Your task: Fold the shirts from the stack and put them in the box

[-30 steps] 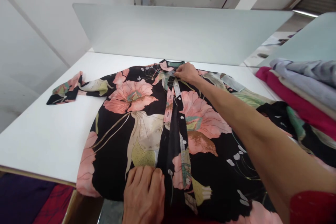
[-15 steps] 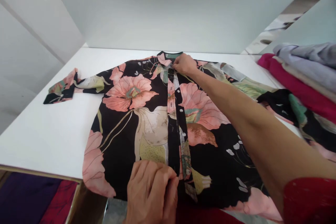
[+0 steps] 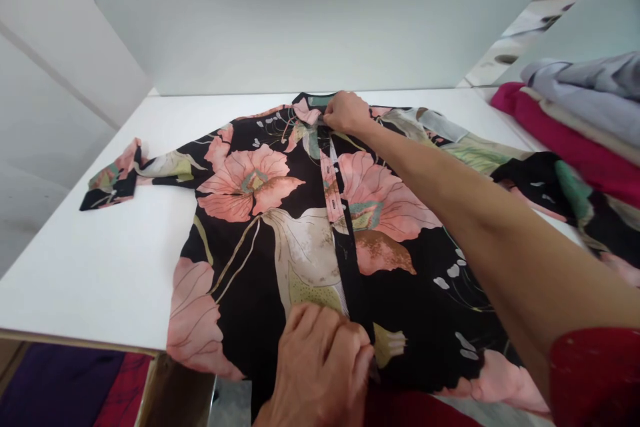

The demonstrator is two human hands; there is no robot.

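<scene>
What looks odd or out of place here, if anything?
I see no spill or damage, but on the floral shirt, the cuff at picture left looks askew: it bends sharply where it meets the sleeve.

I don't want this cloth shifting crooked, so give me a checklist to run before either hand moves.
1. Right hand on the black shirt with large pink flowers: ok, fingers closed at its pink-and-black collar.
2. Left hand on the shirt: ok, fingers curled on the front opening near the hem.
3. Hem fully on the white, flat-topped table: not ok, it hangs past the front edge.
4. Patterned sleeve at picture left laid out: ok, though bent near the cuff.
5. Opposite sleeve off the folded grey, beige and magenta cloth pile: cannot tell.
6. Buttons fastened: cannot tell.
</scene>
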